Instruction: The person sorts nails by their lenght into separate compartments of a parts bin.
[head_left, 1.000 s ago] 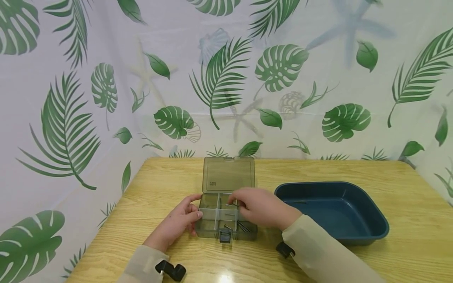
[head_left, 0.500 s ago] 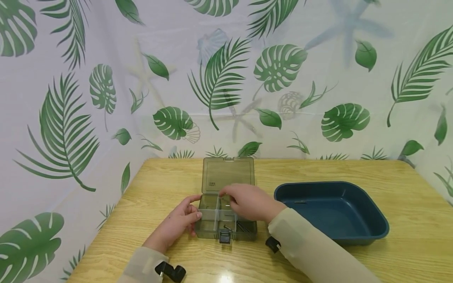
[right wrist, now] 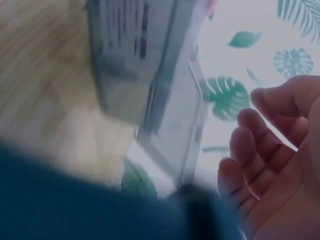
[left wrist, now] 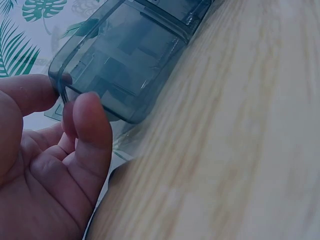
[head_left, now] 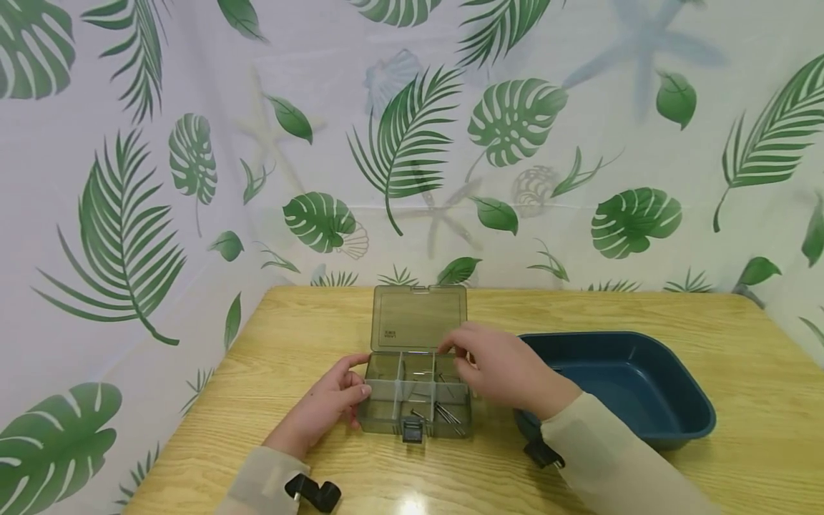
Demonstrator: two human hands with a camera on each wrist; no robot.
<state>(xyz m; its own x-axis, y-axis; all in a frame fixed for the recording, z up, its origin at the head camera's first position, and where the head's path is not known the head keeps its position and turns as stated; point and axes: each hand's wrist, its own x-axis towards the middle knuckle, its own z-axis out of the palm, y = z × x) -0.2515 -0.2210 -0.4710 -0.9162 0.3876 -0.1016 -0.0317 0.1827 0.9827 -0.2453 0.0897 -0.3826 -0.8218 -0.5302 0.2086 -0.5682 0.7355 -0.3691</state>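
Note:
A smoky clear compartment box (head_left: 380,428) stands on the table with its lid (head_left: 418,315) raised at the back. Several thin dark nails (head_left: 448,415) lie in the front right compartment, and others are scattered in the middle ones. My left hand (head_left: 325,400) grips the box's left edge; in the left wrist view its thumb (left wrist: 92,125) presses the wall near a corner. Over the back right compartment is my right hand (head_left: 505,365). Its fingers (right wrist: 242,145) are loosely bent with nothing between them in the right wrist view.
A dark blue tub (head_left: 682,429) stands right of the box, partly behind my right forearm. The wooden table (head_left: 309,315) meets a leaf-patterned cloth (head_left: 547,236) at the back and left.
My right hand first moves left over the back middle compartment, then rises and shifts right to the back right one. My left hand stays at the box's edge.

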